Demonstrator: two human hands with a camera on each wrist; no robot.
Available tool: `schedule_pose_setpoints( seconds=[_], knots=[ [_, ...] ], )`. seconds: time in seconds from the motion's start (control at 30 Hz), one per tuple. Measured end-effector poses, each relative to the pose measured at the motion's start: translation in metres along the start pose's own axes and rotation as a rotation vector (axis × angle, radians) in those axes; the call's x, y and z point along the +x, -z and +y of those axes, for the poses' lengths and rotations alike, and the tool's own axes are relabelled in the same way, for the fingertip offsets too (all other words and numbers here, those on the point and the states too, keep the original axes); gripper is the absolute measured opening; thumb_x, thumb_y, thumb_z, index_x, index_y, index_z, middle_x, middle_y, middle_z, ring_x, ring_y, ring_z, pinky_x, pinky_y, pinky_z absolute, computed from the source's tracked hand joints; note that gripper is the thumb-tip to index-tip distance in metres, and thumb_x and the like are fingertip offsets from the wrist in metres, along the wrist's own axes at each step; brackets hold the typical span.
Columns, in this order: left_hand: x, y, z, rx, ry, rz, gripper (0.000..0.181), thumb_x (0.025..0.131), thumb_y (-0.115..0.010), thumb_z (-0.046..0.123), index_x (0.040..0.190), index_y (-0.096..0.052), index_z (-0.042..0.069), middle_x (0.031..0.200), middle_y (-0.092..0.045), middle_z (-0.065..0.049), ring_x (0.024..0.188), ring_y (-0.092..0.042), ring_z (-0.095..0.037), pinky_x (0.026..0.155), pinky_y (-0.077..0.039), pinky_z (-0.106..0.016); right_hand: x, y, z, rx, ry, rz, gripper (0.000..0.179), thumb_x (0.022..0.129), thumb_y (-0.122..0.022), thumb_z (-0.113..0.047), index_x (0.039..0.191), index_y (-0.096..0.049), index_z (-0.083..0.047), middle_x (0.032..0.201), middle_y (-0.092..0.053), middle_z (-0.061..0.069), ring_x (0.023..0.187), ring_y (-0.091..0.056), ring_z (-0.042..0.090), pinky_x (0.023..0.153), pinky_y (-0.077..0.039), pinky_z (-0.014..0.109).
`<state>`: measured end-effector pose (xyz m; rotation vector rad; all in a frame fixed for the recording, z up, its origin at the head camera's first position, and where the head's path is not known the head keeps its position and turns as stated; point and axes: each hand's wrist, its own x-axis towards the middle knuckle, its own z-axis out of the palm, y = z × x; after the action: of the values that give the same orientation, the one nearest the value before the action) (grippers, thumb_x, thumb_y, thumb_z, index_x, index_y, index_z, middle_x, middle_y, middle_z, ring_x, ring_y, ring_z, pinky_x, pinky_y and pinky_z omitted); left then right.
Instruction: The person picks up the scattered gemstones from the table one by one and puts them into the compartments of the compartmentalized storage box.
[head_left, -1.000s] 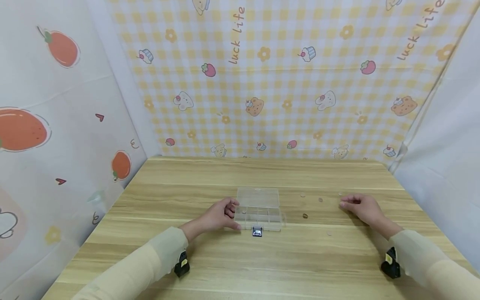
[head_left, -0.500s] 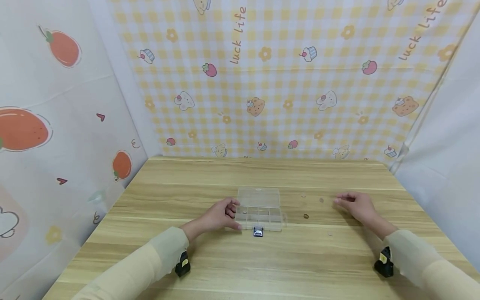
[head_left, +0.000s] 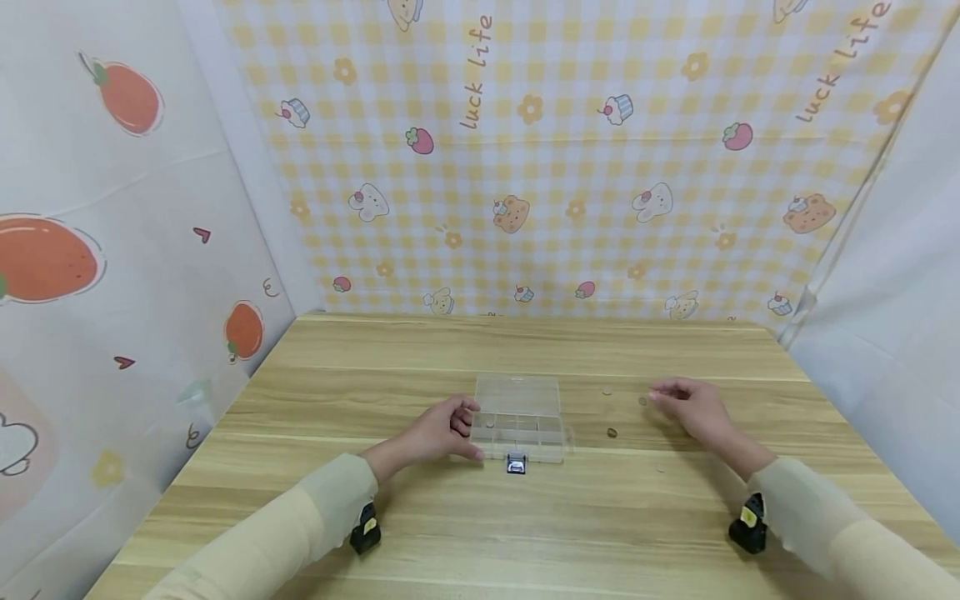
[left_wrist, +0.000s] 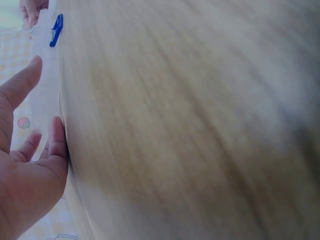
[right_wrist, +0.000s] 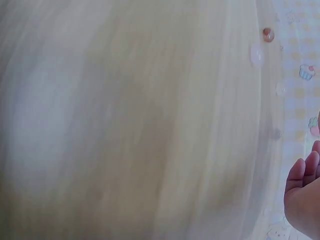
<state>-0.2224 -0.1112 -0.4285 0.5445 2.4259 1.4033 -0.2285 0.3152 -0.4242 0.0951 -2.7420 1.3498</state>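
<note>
A clear plastic compartment box (head_left: 517,437) lies on the table with its lid (head_left: 517,394) raised at the back. It has a dark blue latch (head_left: 516,463) at the front. My left hand (head_left: 438,429) holds the box's left end, thumb at the front corner and curled fingers along the side. One small pale piece (head_left: 490,425) lies in a left compartment. Over the table to the right, my right hand (head_left: 693,408) has thumb and fingers together in a pinch. What sits between these fingertips is too small to make out. Just beside them lies a small brownish piece (head_left: 642,401).
Right of the box lie a brown bead-like piece (head_left: 612,432), a pale piece (head_left: 660,468) and another clear piece (head_left: 607,392). The wood-grain table (head_left: 375,358) meets a yellow checked cloth (head_left: 570,250) behind. A white cloth (head_left: 885,333) hangs at the right.
My right hand has moved left from the far-right small pale piece, which no longer shows, towards the brownish piece. The left hand and the box have stayed in place.
</note>
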Motion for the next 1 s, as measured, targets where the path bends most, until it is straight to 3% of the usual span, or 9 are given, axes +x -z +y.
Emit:
schedule_pose_setpoints(
  seconds=[0.4,0.77,1.0],
  knots=[
    [-0.002,0.000,0.003,-0.015,0.008,0.003,0.067,0.068,-0.088,0.004,0.124,-0.052,-0.002,0.105,-0.053,-0.012,0.091,-0.052,-0.022,0.079,-0.047,-0.033,0.003,-0.026,-0.024,0.092,0.022,-0.005,0.038,0.089,-0.073,-0.026,0.111,-0.067,0.004,0.089,-0.064,0.006,0.077,-0.053,0.017,0.061,-0.046,0.025],
    [0.001,0.001,-0.002,-0.011,0.015,-0.017,0.068,0.069,-0.089,0.008,0.125,-0.052,0.001,0.105,-0.052,-0.009,0.091,-0.050,-0.020,0.078,-0.047,-0.031,0.001,-0.054,-0.047,0.200,0.069,-0.061,0.029,0.088,-0.075,-0.021,0.106,-0.069,0.002,0.092,-0.066,0.008,0.079,-0.056,0.017,0.066,-0.048,0.028],
    [0.000,0.001,-0.002,-0.011,0.016,-0.014,0.068,0.069,-0.089,0.009,0.125,-0.052,0.001,0.105,-0.052,-0.009,0.091,-0.051,-0.020,0.078,-0.048,-0.032,0.002,-0.069,-0.062,0.231,0.096,-0.093,0.027,0.087,-0.075,-0.018,0.104,-0.070,0.002,0.092,-0.067,0.008,0.076,-0.055,0.015,0.063,-0.049,0.029]
  ],
)
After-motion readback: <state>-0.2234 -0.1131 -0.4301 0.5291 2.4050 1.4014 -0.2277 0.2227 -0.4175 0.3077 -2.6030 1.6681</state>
